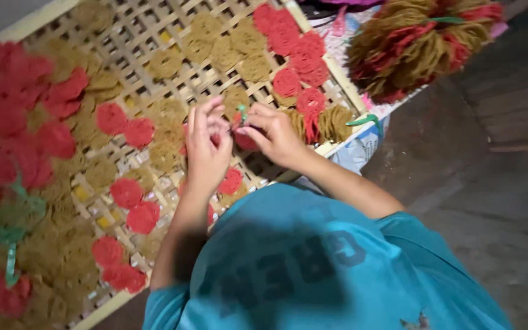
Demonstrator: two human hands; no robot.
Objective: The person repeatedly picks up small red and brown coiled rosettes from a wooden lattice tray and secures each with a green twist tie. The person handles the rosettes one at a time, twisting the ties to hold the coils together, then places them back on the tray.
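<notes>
My left hand (206, 150) and my right hand (274, 135) meet above a bamboo lattice tray (154, 36). The right hand's fingertips pinch a thin green strip (241, 112). A red round disc (245, 142) of tangled strands sits between the two hands, and the left hand's fingers curl around it, with their tips up by the strip. How the strip runs around the disc is hidden by the fingers. Several red discs (126, 192) and tan discs (166, 153) lie spread over the lattice around the hands.
A heap of tan and red strands tied with green (423, 36) lies at the upper right on a patterned cloth. Green strips (7, 238) lie at the tray's left. A white sack (362, 150) is beside the tray's right edge, with dark floor (490, 153) beyond it.
</notes>
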